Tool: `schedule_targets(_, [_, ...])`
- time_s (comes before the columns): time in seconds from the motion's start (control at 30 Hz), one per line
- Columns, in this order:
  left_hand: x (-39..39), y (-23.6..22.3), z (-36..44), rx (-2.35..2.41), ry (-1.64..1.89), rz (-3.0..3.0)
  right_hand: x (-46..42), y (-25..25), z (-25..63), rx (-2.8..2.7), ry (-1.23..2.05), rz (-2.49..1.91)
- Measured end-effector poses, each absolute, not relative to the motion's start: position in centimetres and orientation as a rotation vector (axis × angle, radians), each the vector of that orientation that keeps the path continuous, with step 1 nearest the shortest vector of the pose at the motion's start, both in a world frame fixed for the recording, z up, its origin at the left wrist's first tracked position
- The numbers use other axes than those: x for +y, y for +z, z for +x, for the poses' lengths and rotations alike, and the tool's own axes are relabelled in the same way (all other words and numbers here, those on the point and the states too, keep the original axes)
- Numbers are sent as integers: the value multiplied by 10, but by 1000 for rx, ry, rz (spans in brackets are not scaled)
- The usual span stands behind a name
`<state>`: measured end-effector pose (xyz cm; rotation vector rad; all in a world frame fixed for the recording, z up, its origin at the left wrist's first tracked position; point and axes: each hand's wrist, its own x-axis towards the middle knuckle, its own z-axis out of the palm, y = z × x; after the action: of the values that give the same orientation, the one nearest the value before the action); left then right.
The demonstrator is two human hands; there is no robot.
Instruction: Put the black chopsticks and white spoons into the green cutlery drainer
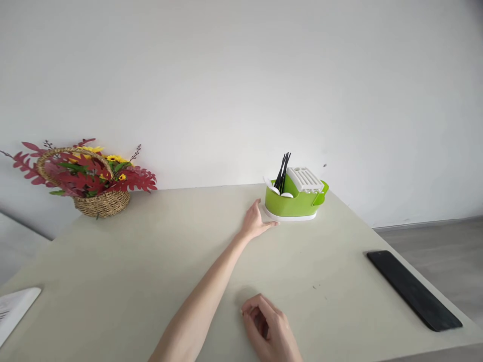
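At the far side of the table, my left hand [257, 222] reaches to a green cutlery holder [289, 204] with a white base [296, 218]. Its thumb and fingers are spread around the left end of the base; I cannot tell how firmly they touch it. Black chopsticks [282, 173] and white spoons [274, 189] stand in the holder's left compartment. A white slotted rack [305, 179] covers its right part. Near the front edge, my right hand [270, 329] rests with its fingers curled toward the thumb, and nothing shows in the hollow between them.
On the far left is a wicker basket [103, 203] of red leaves and yellow flowers. A black phone [413, 289] lies by the table's right edge. Part of a white object with print [17, 309] shows at the left. Behind the table [124, 271] rises a white wall [226, 90].
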<state>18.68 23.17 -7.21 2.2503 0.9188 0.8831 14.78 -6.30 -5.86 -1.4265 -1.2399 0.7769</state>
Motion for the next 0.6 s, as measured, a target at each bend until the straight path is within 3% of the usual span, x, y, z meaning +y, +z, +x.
schedule_targets(0.37, [254,-52,115,868,824,2116,-55,-34,163,-1471,833,-1499])
schedule_targets(0.6, [256,-44,107,750,1072,1378,-15,-36,175,-1543,922,-1432])
